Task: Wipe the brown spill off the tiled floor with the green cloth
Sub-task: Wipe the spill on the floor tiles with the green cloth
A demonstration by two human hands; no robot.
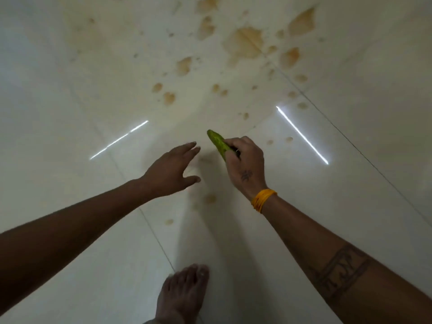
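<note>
Green cloth [218, 143], bunched, stained.

Right hand [245, 160] gripping bunched green cloth [218, 142] above tiled floor [70, 101]; left hand [171, 170] spread beside it, fingers straight (holding nothing); brown spill [244, 43] scattered ahead; bare foot [182, 293] below.

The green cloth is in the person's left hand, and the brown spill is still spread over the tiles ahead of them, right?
Not quite. The green cloth is gripped in the right hand, the one with the orange wristband; the left hand is open and holds nothing. The head view shows this. The rest stands: the brown spill still lies over the tiled floor ahead.
</note>
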